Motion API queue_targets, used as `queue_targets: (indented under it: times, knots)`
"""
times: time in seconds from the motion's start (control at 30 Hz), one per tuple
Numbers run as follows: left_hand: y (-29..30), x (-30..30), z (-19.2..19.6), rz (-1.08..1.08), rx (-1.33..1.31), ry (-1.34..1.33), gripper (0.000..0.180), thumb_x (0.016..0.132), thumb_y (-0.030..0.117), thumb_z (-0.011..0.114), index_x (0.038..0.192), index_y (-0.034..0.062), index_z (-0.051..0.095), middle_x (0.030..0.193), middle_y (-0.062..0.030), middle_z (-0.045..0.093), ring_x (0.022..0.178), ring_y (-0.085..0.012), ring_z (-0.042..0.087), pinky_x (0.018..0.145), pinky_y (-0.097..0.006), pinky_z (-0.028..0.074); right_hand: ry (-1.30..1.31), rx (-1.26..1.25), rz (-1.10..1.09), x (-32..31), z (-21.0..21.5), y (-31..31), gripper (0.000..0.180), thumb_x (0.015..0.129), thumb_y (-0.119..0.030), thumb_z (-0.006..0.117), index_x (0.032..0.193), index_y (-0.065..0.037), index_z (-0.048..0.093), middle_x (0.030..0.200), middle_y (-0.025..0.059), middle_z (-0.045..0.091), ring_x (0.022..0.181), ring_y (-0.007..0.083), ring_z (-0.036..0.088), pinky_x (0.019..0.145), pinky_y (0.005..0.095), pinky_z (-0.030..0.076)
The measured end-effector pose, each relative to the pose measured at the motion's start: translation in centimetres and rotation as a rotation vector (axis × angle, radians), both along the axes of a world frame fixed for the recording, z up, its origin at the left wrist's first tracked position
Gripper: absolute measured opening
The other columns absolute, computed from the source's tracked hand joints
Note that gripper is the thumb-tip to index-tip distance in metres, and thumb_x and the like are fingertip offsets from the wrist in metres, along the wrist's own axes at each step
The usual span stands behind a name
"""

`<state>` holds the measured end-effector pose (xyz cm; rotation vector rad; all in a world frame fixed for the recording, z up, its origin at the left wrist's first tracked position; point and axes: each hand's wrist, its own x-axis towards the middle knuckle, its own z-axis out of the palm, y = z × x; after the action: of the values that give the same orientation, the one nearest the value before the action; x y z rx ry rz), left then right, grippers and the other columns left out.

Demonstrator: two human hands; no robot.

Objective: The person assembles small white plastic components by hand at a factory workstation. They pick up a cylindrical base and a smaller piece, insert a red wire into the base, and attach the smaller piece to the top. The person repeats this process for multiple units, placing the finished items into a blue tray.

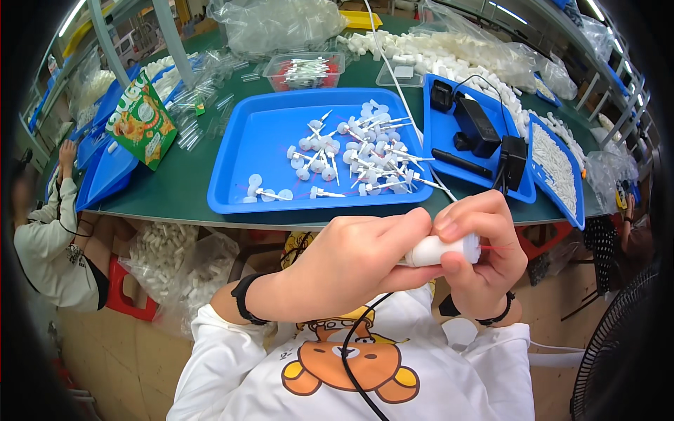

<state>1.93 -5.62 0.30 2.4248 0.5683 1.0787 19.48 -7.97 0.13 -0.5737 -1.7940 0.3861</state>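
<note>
While the left hand (351,258) and right hand (495,270) clamp their grips on the tube (430,251), probably steadying both ends, the tray (316,205) lines the near edge of the bench (184,194), presumably for reach.

I count one large blue tray (260,140); nearer me than it, one left hand (344,252), one right hand (495,256), one white cylinder (434,251); beyond it, one clear tub (298,85); left of it, one green packet (149,126). Its stemmed white pieces (316,166) overlap uncountably.

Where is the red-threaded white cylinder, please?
The white cylinder is right of centre in the head view, between left hand and right hand, near the large tray.
</note>
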Motion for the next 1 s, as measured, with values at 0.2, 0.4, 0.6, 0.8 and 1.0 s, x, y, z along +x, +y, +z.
queue_targets:
  times: [0.2, 0.4, 0.6, 0.8, 1.0]
  knots:
    - [-0.3, -0.7, 0.5, -0.049, -0.188, 0.056, 0.029, 0.077, 0.015, 0.066, 0.089, 0.0014, 0.044, 0.068, -0.0147, 0.055, 0.062, -0.0330, 0.057, 0.051, -0.037, 0.044, -0.108, 0.034, 0.021, -0.2, 0.8, 0.3, 0.029, 0.066, -0.004, 0.075, 0.092, -0.002, 0.060, 0.088, 0.0080, 0.058, 0.077, 0.0159, 0.054, 0.063, 0.0254, 0.043]
    - [-0.4, -0.9, 0.7, -0.059, -0.261, 0.042, 0.028, 0.078, 0.014, 0.065, 0.091, -0.0001, 0.044, 0.070, -0.0174, 0.056, 0.065, -0.0363, 0.057, 0.053, -0.038, 0.045, -0.055, -0.042, 0.088, -0.2, 0.5, 1.0, 0.025, 0.067, -0.005, 0.074, 0.089, -0.003, 0.062, 0.086, 0.0058, 0.058, 0.081, 0.0158, 0.051, 0.068, 0.0253, 0.041]
    - [-0.4, -0.9, 0.5, -0.028, -0.282, 0.028, 0.030, 0.079, 0.013, 0.063, 0.095, -0.0020, 0.043, 0.073, -0.0199, 0.057, 0.068, -0.0380, 0.058, 0.055, -0.039, 0.046, -0.022, 0.008, 0.111, -0.8, -0.9, 1.9, 0.023, 0.067, -0.006, 0.073, 0.088, -0.004, 0.063, 0.095, 0.0087, 0.056, 0.084, 0.0166, 0.050, 0.070, 0.0263, 0.040]
    - [-0.1, -1.2, 0.4, -0.010, -0.262, 0.076, 0.034, 0.079, 0.012, 0.062, 0.102, -0.0049, 0.043, 0.074, -0.0201, 0.058, 0.069, -0.0380, 0.059, 0.057, -0.040, 0.047, 0.074, -0.044, 0.168, -1.5, -2.0, 2.7, 0.023, 0.069, -0.005, 0.071, 0.091, -0.004, 0.064, 0.112, 0.0155, 0.054, 0.099, 0.0224, 0.051, 0.076, 0.0294, 0.042]
    - [0.4, -1.0, -0.2, -0.003, -0.248, 0.005, 0.032, 0.079, 0.012, 0.062, 0.102, -0.0053, 0.046, 0.076, -0.0207, 0.059, 0.069, -0.0372, 0.060, 0.058, -0.039, 0.048, 0.042, -0.039, 0.200, -1.6, -1.9, 2.9, 0.026, 0.074, -0.008, 0.063, 0.099, -0.001, 0.063, 0.124, 0.0206, 0.049, 0.108, 0.0278, 0.050, 0.084, 0.0348, 0.041]
